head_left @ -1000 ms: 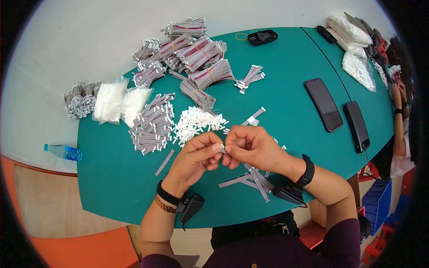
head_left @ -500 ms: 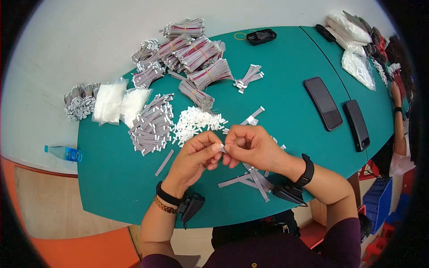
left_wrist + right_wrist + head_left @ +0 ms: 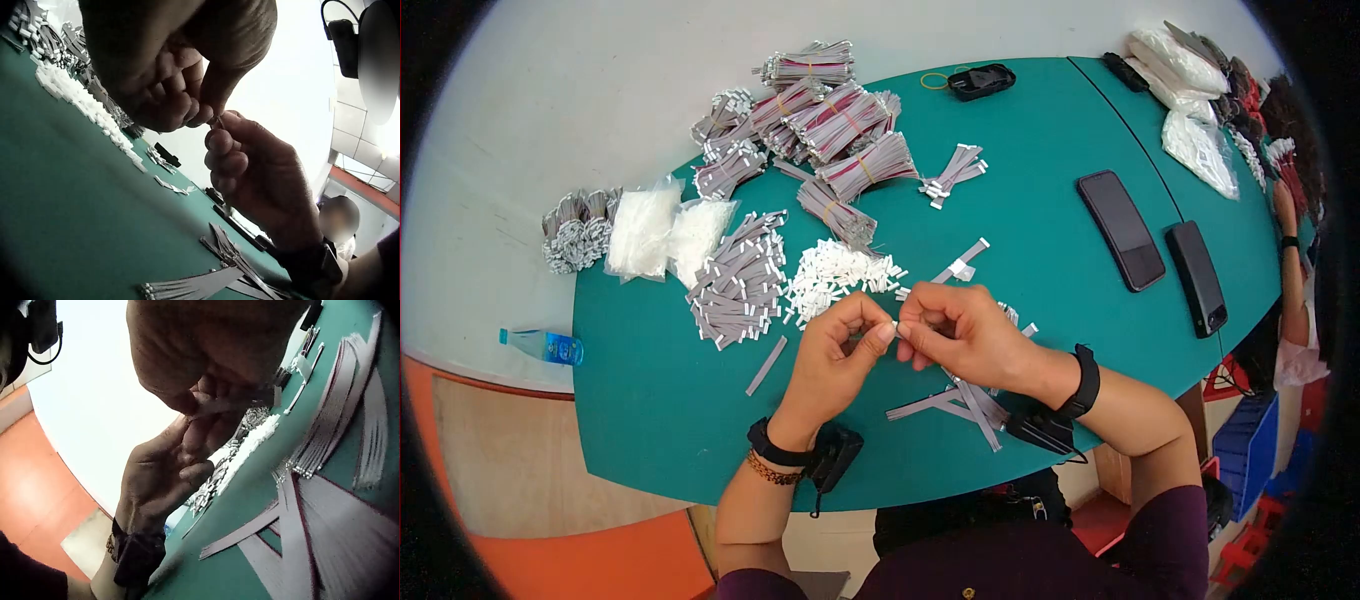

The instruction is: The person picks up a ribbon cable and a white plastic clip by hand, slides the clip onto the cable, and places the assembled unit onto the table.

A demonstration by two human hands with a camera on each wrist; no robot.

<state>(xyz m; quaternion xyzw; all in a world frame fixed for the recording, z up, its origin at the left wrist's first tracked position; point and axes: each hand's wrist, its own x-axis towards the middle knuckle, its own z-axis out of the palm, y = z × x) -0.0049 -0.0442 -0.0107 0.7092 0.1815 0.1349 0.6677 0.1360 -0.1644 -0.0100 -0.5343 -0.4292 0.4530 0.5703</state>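
Observation:
My left hand (image 3: 835, 355) and right hand (image 3: 970, 335) meet fingertip to fingertip above the near part of the table. Between them is a tiny white connector (image 3: 895, 325), which the left thumb and forefinger pinch. In the right wrist view the right hand (image 3: 215, 347) pinches a short grey ribbon cable (image 3: 219, 406); fingers largely hide where cable and connector meet. Just beyond the hands lies a heap of white connectors (image 3: 835, 275), with a pile of grey cables (image 3: 740, 285) to its left.
Banded cable bundles (image 3: 840, 120) and clear bags (image 3: 643, 230) stand farther back. Loose cables (image 3: 975, 405) lie beside the right forearm. Two phones (image 3: 1122, 230) are at the right, a bottle (image 3: 545, 345) at the far left. Another person's arm (image 3: 1290, 270) reaches in at the right edge.
The left hand has turned slightly, its lower fingers now tucked out of sight behind the thumb. Less of the small white piece shows between the fingertips. The right hand has barely shifted.

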